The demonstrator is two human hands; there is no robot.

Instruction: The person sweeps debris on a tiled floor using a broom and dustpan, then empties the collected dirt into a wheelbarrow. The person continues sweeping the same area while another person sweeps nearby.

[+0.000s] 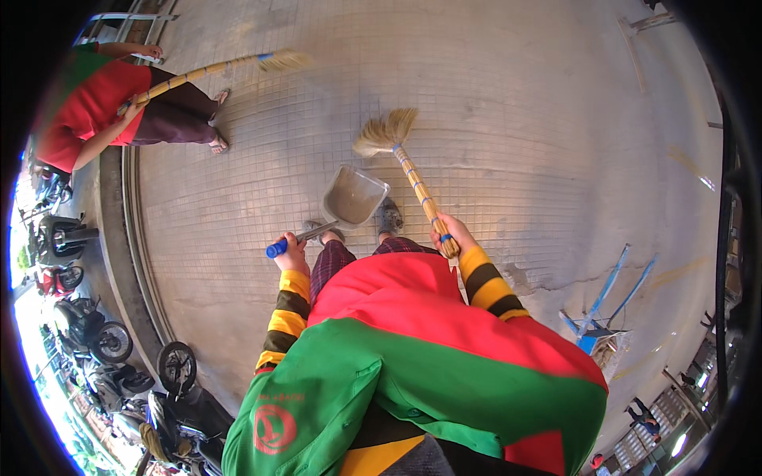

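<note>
My left hand [294,253] is closed around the handle of a dustpan [354,197], near its blue grip end. The pan is grey and open-topped, and it hangs or rests just ahead of my shoes; I cannot tell whether it touches the floor. In my right hand [455,232] is a straw broom [420,189], gripped near the top of its bound yellow handle. Its bristles [386,132] fan out on or just over the floor, ahead of the dustpan and slightly to its right.
At the far left a co-worker [99,103] in red and green holds another straw broom [214,69]. Parked motorcycles [87,333] line the left side beyond a raised curb [131,238]. A blue-framed cart [599,317] stands at the right on the tiled floor [508,159].
</note>
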